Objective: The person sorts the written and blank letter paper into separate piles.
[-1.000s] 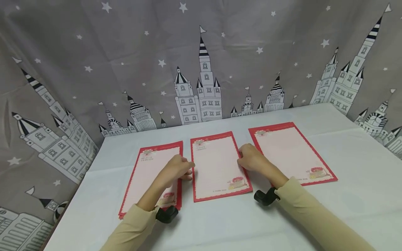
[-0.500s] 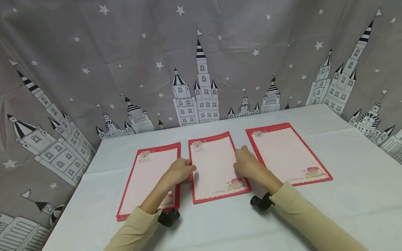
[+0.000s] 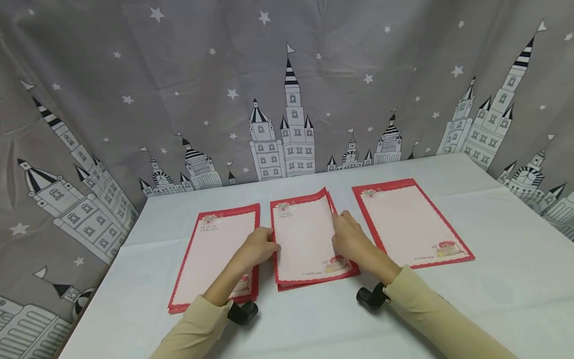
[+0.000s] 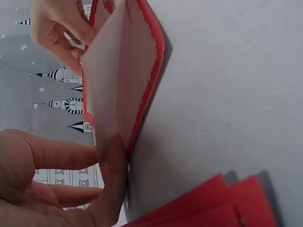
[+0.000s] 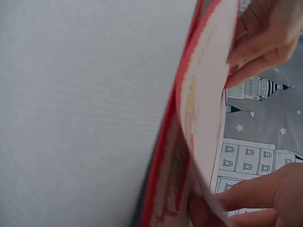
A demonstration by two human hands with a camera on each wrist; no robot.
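Observation:
A red-bordered sheet of letter paper (image 3: 302,239), with a pink middle and a little writing at its top left, lies over more red-edged paper (image 3: 287,288) in the middle of the table. My left hand (image 3: 257,247) pinches its left edge between thumb and fingers. At the right edge, my right hand (image 3: 352,239) grips the same sheet. In the right wrist view the sheet (image 5: 208,94) bows up from the paper below, with a gap along its near side. The left wrist view also shows the left hand's thumb and fingers (image 4: 66,156) at the sheet's edge.
To the left lies another stack of the same paper (image 3: 219,254), partly behind the left forearm. A third red-bordered sheet (image 3: 408,219) lies to the right. White cloth (image 3: 314,324) covers the table, and a grey castle-print curtain (image 3: 350,65) hangs behind.
The left hand has closed on the left edge of the middle sheet. That top sheet has shifted and come partly off the paper below, whose red edges now show at the right and bottom.

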